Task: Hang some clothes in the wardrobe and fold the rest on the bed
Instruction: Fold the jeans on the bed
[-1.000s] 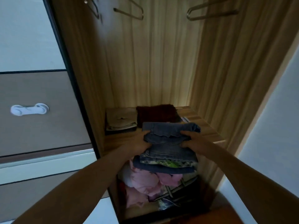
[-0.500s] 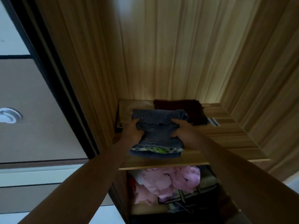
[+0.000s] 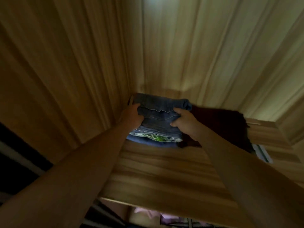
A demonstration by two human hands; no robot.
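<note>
A stack of folded clothes (image 3: 158,119), denim on top with a green-patterned piece and a blue piece beneath, sits at the back left corner of the wooden wardrobe shelf (image 3: 164,170). My left hand (image 3: 131,116) grips the stack's left side. My right hand (image 3: 185,122) grips its right side, thumb under the top denim fold. A dark red folded garment (image 3: 222,124) lies right beside the stack. The beige folded garment seen earlier is hidden behind or under the stack.
Wooden wardrobe walls (image 3: 74,71) close in on the left, back and right. Pink clothes (image 3: 148,213) show in the compartment below the shelf. A dark door frame (image 3: 14,145) runs along the left.
Both hands have pushed the stack further in and left, from the shelf's front edge to the back left corner. The view has moved closer, and the hangers have left it.
</note>
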